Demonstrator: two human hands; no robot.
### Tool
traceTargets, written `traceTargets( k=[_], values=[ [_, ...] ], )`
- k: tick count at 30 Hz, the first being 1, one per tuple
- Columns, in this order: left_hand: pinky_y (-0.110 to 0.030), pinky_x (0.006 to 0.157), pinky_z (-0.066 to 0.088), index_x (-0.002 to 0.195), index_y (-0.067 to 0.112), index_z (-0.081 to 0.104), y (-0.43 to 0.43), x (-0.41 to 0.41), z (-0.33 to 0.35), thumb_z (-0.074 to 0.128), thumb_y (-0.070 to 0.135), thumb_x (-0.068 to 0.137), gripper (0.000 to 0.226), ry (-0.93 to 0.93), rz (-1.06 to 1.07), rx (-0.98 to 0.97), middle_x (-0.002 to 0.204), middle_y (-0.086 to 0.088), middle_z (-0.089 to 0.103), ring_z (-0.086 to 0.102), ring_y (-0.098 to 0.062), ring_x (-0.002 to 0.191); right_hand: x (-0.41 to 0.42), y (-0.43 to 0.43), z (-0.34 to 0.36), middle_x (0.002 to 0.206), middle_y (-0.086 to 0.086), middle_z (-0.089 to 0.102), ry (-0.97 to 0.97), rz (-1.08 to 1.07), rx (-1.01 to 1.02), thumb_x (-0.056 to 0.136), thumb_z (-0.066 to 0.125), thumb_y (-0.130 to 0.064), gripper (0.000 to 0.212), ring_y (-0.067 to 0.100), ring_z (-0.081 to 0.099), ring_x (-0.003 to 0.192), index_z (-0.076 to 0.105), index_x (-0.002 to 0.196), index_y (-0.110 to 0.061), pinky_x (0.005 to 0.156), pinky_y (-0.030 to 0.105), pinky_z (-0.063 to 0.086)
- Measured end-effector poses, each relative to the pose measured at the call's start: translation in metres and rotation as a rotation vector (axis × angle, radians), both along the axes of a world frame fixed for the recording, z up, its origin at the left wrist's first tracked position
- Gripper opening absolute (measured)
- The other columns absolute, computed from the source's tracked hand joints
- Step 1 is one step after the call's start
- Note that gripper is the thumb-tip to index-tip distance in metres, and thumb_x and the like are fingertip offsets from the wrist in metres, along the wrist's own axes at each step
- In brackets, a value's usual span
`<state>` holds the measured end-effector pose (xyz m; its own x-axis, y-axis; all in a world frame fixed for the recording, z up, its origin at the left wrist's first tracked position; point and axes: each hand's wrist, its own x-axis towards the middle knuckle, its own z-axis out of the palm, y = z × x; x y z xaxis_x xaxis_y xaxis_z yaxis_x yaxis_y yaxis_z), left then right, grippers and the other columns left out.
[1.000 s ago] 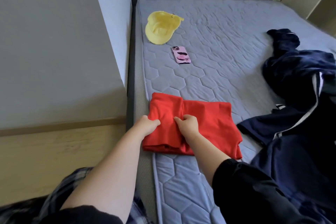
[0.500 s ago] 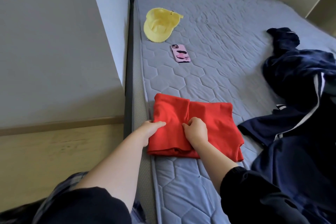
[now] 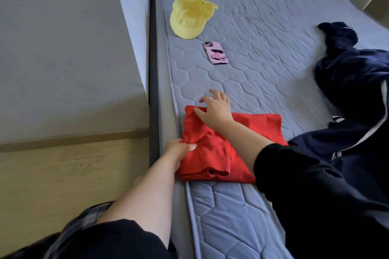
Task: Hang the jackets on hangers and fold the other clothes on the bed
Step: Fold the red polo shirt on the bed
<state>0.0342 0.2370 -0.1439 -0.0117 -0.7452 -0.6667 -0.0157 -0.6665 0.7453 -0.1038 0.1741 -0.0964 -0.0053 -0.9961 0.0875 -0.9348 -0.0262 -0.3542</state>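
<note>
I see the red garment (image 3: 212,153) folded into a flat, roughly square packet at the lower centre of the frame. It lies on the grey quilted mattress (image 3: 263,33), right at the mattress's left edge.

My left hand (image 3: 179,150) comes up from the bottom left and grips the packet's left edge. The thumb is pressed on top of the cloth and the fingers are tucked out of sight beneath. My right hand (image 3: 216,109) reaches in from the lower right with its fingers spread wide and nearly straight. The palm rests on the packet's upper left corner and the fingertips pass beyond it over the bare mattress; it holds nothing.

A navy jacket (image 3: 353,82) with white stripes sprawls unfolded down the right side of the frame. Its lower part lies just beside the packet's right edge, and I cannot tell whether the two touch.

In the upper centre, well apart from the packet, a yellow cap (image 3: 189,19) sits on the mattress. A phone in a pink case (image 3: 216,53) lies face down just below it. A wooden floor (image 3: 63,174) fills the lower left.
</note>
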Motion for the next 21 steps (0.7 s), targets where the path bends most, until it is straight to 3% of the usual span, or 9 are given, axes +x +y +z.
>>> traceTargets(
  k=[4,7,9,12,15,16,18,20,21],
  values=[
    [-0.027,0.068,0.052,0.096,0.005,0.069,0.003,0.001,-0.004,0.074,0.000,0.078,0.020,-0.051,-0.015,-0.070,0.081,-0.011,0.068,0.063,-0.021,0.069,0.018,-0.030,-0.004,0.115,0.009,0.059,0.093,0.127,0.117,0.088,0.058,-0.047,0.035,0.032,0.047,0.116,0.070,0.099,-0.015,0.098,0.037,0.032],
    [-0.026,0.068,0.052,0.096,0.011,0.068,0.003,0.002,-0.006,0.074,0.005,0.079,0.019,-0.157,-0.070,-0.140,0.087,-0.011,0.069,0.063,-0.020,0.071,0.015,-0.036,-0.011,0.115,0.009,0.058,0.254,0.072,0.082,0.090,0.058,-0.042,0.034,0.031,0.047,0.113,0.071,0.103,-0.014,0.096,0.036,0.034],
    [-0.033,0.079,0.054,0.099,0.009,0.069,0.003,0.003,-0.006,0.073,0.011,0.081,0.019,-0.227,-0.129,-0.175,0.096,-0.014,0.071,0.066,-0.024,0.082,0.015,-0.028,-0.019,0.120,0.009,0.056,0.252,-0.008,0.042,0.092,0.054,-0.037,0.032,0.030,0.045,0.117,0.070,0.106,-0.014,0.100,0.037,0.032],
    [-0.042,0.092,0.051,0.110,0.003,0.067,0.005,0.005,-0.005,0.068,0.020,0.087,0.028,-0.262,-0.139,-0.165,0.107,-0.018,0.069,0.066,-0.031,0.099,0.025,-0.004,-0.022,0.131,0.016,0.052,-0.008,-0.097,-0.249,0.093,0.052,-0.021,0.026,0.033,0.045,0.122,0.064,0.110,-0.005,0.106,0.040,0.028],
    [-0.041,0.093,0.050,0.111,0.001,0.067,0.005,0.009,-0.005,0.058,0.029,0.095,0.034,-0.259,-0.100,-0.121,0.109,-0.020,0.068,0.064,-0.033,0.102,0.020,0.034,-0.019,0.133,0.018,0.051,-0.134,0.049,-0.548,0.089,0.047,-0.015,0.032,0.033,0.044,0.124,0.058,0.117,-0.005,0.110,0.046,0.027],
    [-0.041,0.093,0.050,0.111,0.001,0.066,0.004,0.011,-0.004,0.055,0.031,0.096,0.036,-0.261,-0.094,-0.110,0.110,-0.020,0.068,0.064,-0.032,0.103,0.013,0.048,-0.022,0.137,0.016,0.049,-0.076,0.132,-0.528,0.090,0.044,-0.017,0.036,0.031,0.041,0.128,0.056,0.122,-0.007,0.112,0.046,0.024],
    [-0.040,0.095,0.049,0.113,0.002,0.066,0.005,0.013,-0.003,0.054,0.031,0.097,0.036,-0.239,-0.080,-0.098,0.111,-0.018,0.067,0.064,-0.031,0.103,-0.010,0.073,-0.033,0.148,0.012,0.041,0.151,0.246,-0.275,0.093,0.041,-0.026,0.046,0.026,0.031,0.140,0.050,0.136,-0.012,0.116,0.047,0.016],
    [-0.038,0.096,0.049,0.115,0.004,0.065,0.008,0.013,-0.001,0.057,0.031,0.095,0.035,-0.216,-0.081,-0.089,0.112,-0.014,0.067,0.063,-0.029,0.104,-0.038,0.088,-0.043,0.159,0.005,0.021,0.317,0.115,0.038,0.099,0.036,-0.039,0.056,0.018,0.013,0.148,0.030,0.150,-0.018,0.119,0.043,0.005],
    [-0.037,0.096,0.049,0.115,0.004,0.065,0.009,0.012,0.000,0.058,0.030,0.094,0.034,-0.208,-0.076,-0.085,0.112,-0.013,0.067,0.063,-0.028,0.104,-0.048,0.091,-0.045,0.161,0.003,0.013,0.310,0.013,0.123,0.100,0.034,-0.042,0.059,0.017,0.007,0.148,0.021,0.152,-0.018,0.119,0.042,0.002]
  ],
)
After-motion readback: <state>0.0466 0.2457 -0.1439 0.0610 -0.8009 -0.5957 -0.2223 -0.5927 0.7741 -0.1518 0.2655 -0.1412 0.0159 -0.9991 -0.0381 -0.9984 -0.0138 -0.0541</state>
